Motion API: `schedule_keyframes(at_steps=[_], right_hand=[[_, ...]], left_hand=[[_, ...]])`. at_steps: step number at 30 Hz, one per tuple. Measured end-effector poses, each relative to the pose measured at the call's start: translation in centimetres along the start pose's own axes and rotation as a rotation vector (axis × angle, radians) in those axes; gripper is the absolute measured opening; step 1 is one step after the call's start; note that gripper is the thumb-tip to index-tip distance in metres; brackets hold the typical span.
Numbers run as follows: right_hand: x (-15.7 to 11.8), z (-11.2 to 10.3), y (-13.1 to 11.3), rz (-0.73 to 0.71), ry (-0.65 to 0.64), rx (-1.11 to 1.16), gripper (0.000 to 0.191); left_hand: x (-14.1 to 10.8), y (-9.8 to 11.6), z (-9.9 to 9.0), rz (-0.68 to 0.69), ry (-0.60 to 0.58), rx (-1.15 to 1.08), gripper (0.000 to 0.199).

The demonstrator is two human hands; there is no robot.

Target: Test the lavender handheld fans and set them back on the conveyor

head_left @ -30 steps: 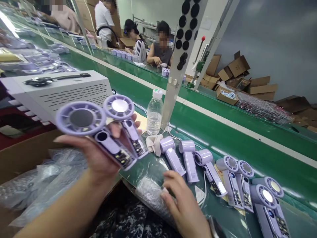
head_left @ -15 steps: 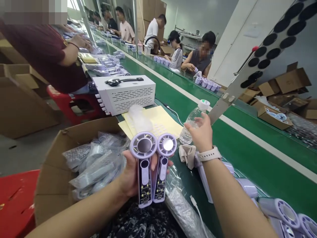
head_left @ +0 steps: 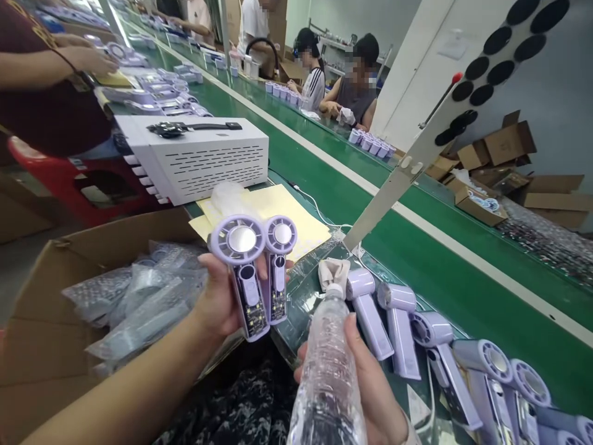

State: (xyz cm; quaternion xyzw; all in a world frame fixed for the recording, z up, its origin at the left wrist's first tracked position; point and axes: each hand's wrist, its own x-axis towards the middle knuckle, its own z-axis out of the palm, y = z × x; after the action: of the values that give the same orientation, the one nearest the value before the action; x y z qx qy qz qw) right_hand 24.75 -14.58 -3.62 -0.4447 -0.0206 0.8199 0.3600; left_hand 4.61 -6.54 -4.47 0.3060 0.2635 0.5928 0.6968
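Two lilac handheld fans (head_left: 250, 293) are held side by side in my left hand (head_left: 217, 296), their round heads up and circuit boards showing through the handles. My right hand (head_left: 370, 377) is wrapped round a clear plastic bottle (head_left: 328, 371). The bottle is tilted, its capped end pointing away from me, and its base runs out of the lower edge of the view. Just beyond the cap lies a crumpled beige cloth (head_left: 332, 272). A row of more lilac fans (head_left: 403, 334) lies on the table right of the bottle.
A cardboard box (head_left: 41, 309) of bagged items stands at my left. Yellow sheets (head_left: 278, 210) lie before a white vented metal case (head_left: 213, 154). A slanted metal post (head_left: 384, 198) rises beside the green conveyor belt (head_left: 463, 290). Co-workers sit along the line.
My right hand has lifted the bottle from beside the post and brought it down towards me, tilting it. My left hand still holds both fans. The view has shifted to the right.
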Motion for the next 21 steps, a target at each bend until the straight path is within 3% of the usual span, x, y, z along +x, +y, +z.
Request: schedule_keyframes(at_steps=[4, 11, 17, 21], right_hand=[[0.1, 0.3, 0.1, 0.111, -0.064, -0.029, 0.074], [0.8, 0.4, -0.3, 0.069, -0.163, -0.035, 0.079], [0.5, 0.8, 0.4, -0.005, -0.172, 0.126, 0.058], [0.3, 1.1, 0.1, -0.02, -0.196, 0.128, 0.053]], left_hand=[[-0.4, -0.8, -0.1, -0.038, -0.01, 0.018, 0.072], [-1.2, -0.4, -0.8, -0.037, 0.019, 0.066, 0.072], [-4.4, -0.6, -1.6, -0.156, 0.12, 0.104, 0.068], [-4.4, -0.2, -1.9, -0.14, 0.125, 0.129, 0.071]])
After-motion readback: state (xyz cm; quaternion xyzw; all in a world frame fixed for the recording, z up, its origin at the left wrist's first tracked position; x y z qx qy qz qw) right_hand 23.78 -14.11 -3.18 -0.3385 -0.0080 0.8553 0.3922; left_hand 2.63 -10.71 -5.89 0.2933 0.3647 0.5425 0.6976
